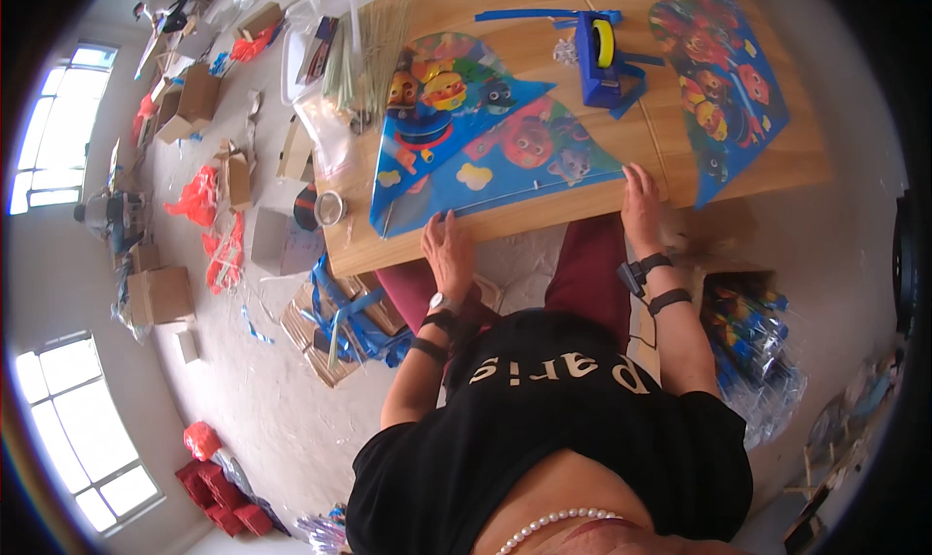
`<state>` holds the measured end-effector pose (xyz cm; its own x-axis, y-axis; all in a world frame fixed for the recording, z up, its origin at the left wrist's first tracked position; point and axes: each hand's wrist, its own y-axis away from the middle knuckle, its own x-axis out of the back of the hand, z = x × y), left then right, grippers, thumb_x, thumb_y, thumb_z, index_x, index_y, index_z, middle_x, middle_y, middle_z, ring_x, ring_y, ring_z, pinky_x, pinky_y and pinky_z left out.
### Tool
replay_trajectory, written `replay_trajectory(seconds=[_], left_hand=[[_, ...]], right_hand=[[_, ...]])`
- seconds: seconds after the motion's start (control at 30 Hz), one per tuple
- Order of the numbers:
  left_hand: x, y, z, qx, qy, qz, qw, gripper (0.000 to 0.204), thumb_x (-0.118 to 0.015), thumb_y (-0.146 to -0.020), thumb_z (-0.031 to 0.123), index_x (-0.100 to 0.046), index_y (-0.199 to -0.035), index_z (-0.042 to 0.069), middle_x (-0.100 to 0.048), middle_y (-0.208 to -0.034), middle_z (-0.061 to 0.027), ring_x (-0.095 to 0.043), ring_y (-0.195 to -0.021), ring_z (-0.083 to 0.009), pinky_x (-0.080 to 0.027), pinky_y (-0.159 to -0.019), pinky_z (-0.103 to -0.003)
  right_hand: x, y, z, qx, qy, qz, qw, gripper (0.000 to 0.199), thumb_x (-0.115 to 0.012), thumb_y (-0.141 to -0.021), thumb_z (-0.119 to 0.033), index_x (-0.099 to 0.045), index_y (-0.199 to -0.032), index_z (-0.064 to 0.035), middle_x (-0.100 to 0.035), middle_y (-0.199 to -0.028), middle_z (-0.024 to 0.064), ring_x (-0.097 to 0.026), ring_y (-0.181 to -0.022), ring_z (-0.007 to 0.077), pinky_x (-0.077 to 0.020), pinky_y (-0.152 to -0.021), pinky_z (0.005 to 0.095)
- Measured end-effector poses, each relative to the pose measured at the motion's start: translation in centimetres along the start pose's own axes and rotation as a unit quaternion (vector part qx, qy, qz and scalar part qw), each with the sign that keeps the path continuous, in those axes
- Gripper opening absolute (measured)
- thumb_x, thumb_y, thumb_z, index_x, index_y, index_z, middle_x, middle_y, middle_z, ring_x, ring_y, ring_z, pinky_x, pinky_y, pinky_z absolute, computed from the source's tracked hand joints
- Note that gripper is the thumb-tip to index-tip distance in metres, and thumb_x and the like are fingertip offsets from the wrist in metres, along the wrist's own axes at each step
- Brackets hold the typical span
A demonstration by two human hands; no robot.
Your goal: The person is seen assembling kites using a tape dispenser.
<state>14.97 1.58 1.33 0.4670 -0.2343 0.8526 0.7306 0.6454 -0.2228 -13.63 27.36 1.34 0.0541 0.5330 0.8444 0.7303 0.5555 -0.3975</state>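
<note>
A blue kite sheet printed with colourful cartoon characters lies on the wooden table in front of me, partly folded over itself on the left. A thin pale line, perhaps a rod, runs along its near edge. My left hand rests at that edge, fingers stretched out and a little apart, fingertips touching the sheet. At the sheet's right corner, my right hand touches the edge with its fingers bent but apart. Beyond the sheet stands a blue tape dispenser with a yellow roll.
Another printed kite sheet lies on the table's right. Thin pale sticks and a clear plastic bin sit at the left, near a roll of tape. Cardboard boxes and red bags litter the floor; a box of wrapped kites stands right.
</note>
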Motion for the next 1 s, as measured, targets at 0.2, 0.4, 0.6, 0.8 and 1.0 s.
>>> replay_trajectory(seconds=[0.2,0.4,0.6,0.8,1.0], left_hand=[[-0.2,-5.0,4.0,-0.028,0.135,0.007,0.990,0.047,-0.065,-0.090,0.011,-0.056,-0.135,0.004,-0.052,-0.134,-0.0220,-0.047,-0.127,-0.0420,-0.039,-0.107,-0.050],[-8.8,-16.1,14.7,-0.044,0.356,-0.060,0.931,0.030,-0.064,-0.095,0.016,-0.062,-0.121,0.000,-0.067,-0.106,-0.0181,-0.065,-0.098,-0.0353,-0.052,-0.087,-0.040],[-13.6,-24.2,18.6,0.197,0.547,-0.213,0.785,0.029,-0.061,-0.097,0.022,-0.066,-0.111,-0.004,-0.069,-0.099,-0.0098,-0.066,-0.091,-0.0220,-0.053,-0.086,-0.031],[-15.7,-25.9,19.4,0.235,0.653,-0.261,0.671,0.022,-0.060,-0.096,0.018,-0.067,-0.099,-0.003,-0.069,-0.094,-0.0121,-0.067,-0.089,-0.0218,-0.055,-0.082,-0.031],[-16.8,-26.0,21.9,0.291,0.642,-0.216,0.676,0.022,-0.058,-0.089,0.014,-0.068,-0.075,0.000,-0.064,-0.072,-0.0073,-0.058,-0.064,-0.0165,-0.042,-0.056,-0.033]], right_hand=[[-0.9,-8.5,-0.9,-0.020,-0.128,0.102,0.986,0.033,-0.060,-0.099,-0.011,-0.056,-0.130,-0.0024,-0.062,-0.123,0.0167,-0.059,-0.115,0.0349,-0.0473,-0.098,0.0422],[-3.7,-17.7,4.4,-0.201,-0.349,0.025,0.915,0.028,-0.067,-0.097,-0.026,-0.069,-0.111,-0.0016,-0.073,-0.099,0.0112,-0.069,-0.088,0.0230,-0.0530,-0.078,0.0354],[-3.5,-21.4,3.1,-0.211,-0.343,-0.136,0.905,0.025,-0.069,-0.095,-0.025,-0.072,-0.096,-0.0007,-0.073,-0.086,0.0085,-0.066,-0.080,0.0140,-0.0508,-0.073,0.0332],[-2.8,-21.3,3.7,-0.305,-0.483,-0.192,0.798,0.022,-0.070,-0.095,-0.027,-0.072,-0.099,-0.0052,-0.068,-0.086,-0.0025,-0.059,-0.079,0.0081,-0.0473,-0.073,0.0276],[-2.6,-15.1,3.9,-0.299,-0.426,-0.089,0.849,0.024,-0.071,-0.096,-0.028,-0.071,-0.102,-0.0046,-0.065,-0.086,-0.0019,-0.059,-0.089,0.0087,-0.0483,-0.079,0.0290]])
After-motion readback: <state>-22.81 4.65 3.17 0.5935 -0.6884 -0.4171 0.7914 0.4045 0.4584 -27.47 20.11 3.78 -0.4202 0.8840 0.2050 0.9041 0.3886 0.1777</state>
